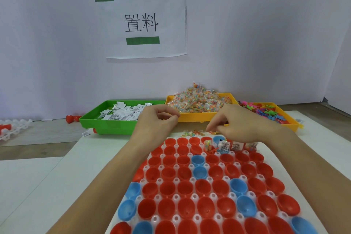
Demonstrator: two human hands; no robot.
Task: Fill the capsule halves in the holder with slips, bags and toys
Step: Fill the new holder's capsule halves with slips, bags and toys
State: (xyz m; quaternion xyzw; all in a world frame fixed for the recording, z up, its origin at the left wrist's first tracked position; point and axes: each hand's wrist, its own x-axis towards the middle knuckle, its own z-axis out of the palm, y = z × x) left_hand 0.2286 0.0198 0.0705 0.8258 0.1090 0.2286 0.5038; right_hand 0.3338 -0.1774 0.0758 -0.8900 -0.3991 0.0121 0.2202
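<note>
Capsule halves (191, 192), red and blue, are sitting mouth-up in the white holder (196, 218) near the desk's front edge. Head view: I am filling the far row; a few cups at its right end are already showing slips and bags, so the next move, I judge, calls for dropping an item into the neighbouring empty red cup. My right hand (245, 125) is pinching something small over that row; my left hand (158, 121) is hovering curled, contents unclear.
</note>
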